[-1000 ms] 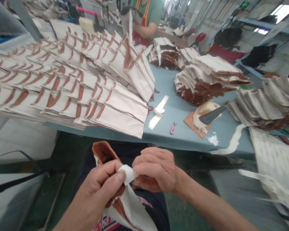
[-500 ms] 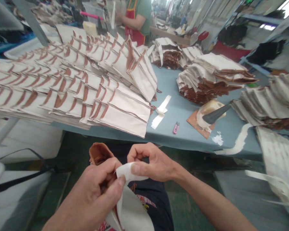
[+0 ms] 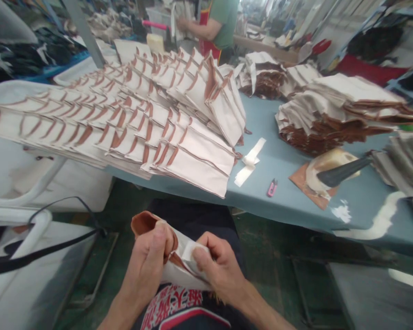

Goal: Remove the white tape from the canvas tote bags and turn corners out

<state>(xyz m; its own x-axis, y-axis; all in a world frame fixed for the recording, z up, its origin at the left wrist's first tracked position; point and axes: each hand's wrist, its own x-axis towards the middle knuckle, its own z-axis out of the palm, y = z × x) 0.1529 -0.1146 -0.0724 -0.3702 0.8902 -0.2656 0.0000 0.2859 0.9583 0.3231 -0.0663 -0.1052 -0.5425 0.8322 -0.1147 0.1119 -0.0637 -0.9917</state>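
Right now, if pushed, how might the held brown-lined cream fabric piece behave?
The held fabric piece would probably flop, since it bends between the left hand and right hand. It seems light, its brown rim looking thin.

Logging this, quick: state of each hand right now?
Left hand: closed, holding the white-and-brown pouch.
Right hand: closed, holding the same pouch's white side.

Soft, even light — edges blurred and stretched

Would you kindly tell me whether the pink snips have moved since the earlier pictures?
No: the pink snips lie in the same spot on the blue table, beside the folded white strip, though the view has shifted.
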